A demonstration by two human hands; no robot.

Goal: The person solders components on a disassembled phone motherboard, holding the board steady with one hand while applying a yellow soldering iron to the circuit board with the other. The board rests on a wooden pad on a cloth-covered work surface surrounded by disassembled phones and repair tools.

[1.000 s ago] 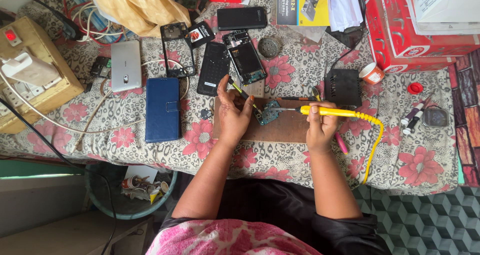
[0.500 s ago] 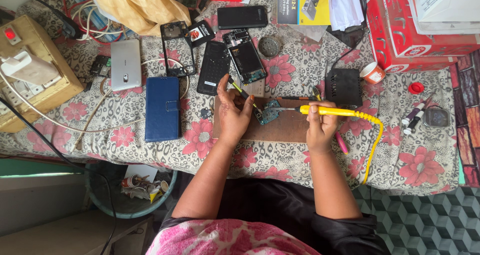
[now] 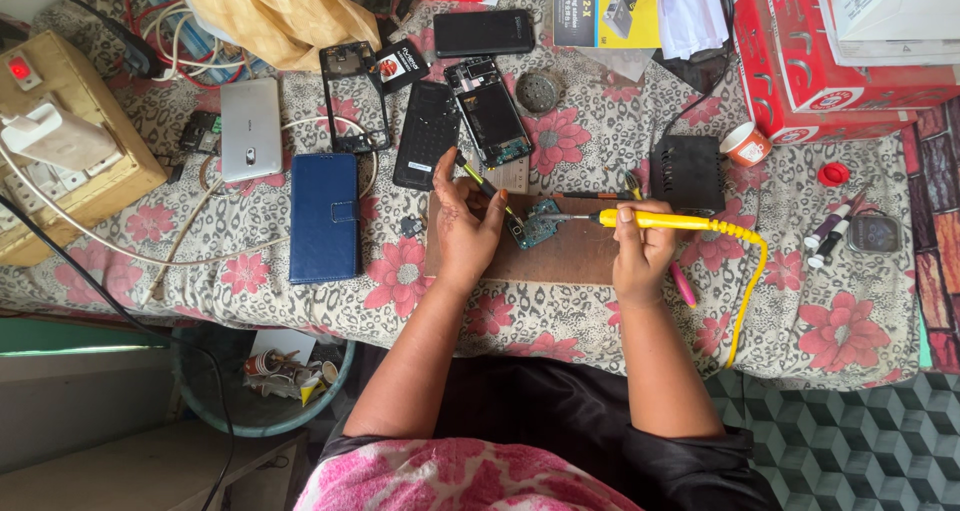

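Small green circuit board (image 3: 537,223) lies on a brown wooden board (image 3: 570,256), between the two hands. Left hand (image 3: 462,227): fingers curled, pinching tweezers (image 3: 483,184) with a yellow-marked handle; tips reach down onto the circuit board's left edge. Right hand (image 3: 640,254): closed in a pen-like grip around a yellow soldering iron (image 3: 660,220); its metal tip points left and meets the circuit board's right side. The iron's yellow coiled cord (image 3: 752,281) trails off beyond the right hand. An opened phone (image 3: 488,112) lies just above the left hand.
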